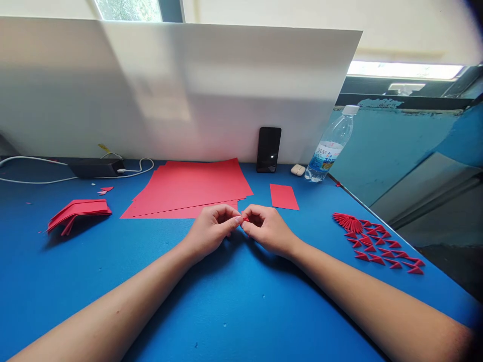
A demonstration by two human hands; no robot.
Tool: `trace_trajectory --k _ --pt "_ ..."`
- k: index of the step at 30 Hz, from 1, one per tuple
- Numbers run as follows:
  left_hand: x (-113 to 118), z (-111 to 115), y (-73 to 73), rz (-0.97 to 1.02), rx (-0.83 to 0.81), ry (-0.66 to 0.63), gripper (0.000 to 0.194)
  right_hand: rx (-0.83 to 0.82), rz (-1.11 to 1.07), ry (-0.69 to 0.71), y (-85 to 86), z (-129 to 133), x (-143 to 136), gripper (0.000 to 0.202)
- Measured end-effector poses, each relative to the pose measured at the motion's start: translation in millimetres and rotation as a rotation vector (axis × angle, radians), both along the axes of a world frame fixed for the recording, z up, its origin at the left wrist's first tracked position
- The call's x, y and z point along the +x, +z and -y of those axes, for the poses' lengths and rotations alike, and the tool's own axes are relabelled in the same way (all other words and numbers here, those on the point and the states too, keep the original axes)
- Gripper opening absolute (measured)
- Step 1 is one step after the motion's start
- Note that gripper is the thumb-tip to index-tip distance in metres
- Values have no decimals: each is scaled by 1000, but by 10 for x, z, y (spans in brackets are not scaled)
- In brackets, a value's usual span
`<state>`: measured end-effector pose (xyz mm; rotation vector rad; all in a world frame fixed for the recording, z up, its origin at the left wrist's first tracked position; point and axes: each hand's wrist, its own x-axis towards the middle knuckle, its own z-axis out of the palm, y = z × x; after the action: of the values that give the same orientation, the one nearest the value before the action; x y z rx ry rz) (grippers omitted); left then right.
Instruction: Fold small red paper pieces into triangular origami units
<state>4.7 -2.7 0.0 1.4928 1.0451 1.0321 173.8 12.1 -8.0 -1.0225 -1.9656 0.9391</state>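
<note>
Between my fingertips is a small piece of folded red paper (245,219), mostly covered by the fingers. My left hand (216,227) pinches it from one side, and my right hand (268,229) pinches it from the other. Both hands hover over the blue table (226,301), just in front of a stack of large red paper sheets (196,183). A single small red paper rectangle (284,196) lies flat beyond my right hand. Over at the right, several folded red paper triangles (377,244) are laid out in rows beside a fanned cluster (347,222).
A pile of creased red paper strips (81,208) sits at the left, with red scraps (105,190) behind it. Along the white board (226,90) are a black power adapter (95,167) with white cable, a phone (268,150), a white earbud case (298,170) and a plastic bottle (328,151).
</note>
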Motion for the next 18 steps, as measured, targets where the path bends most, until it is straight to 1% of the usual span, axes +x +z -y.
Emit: trace_trajectory --k 6,10,18 --pt "1 5 -24 -29 44 -19 22 -26 -4 18 10 1 1 5" --pt "0 6 -27 -31 42 -17 20 -37 -6 24 12 -3 -4 4" --pt "11 18 -16 -53 43 -19 21 -11 39 15 17 -14 0 6"
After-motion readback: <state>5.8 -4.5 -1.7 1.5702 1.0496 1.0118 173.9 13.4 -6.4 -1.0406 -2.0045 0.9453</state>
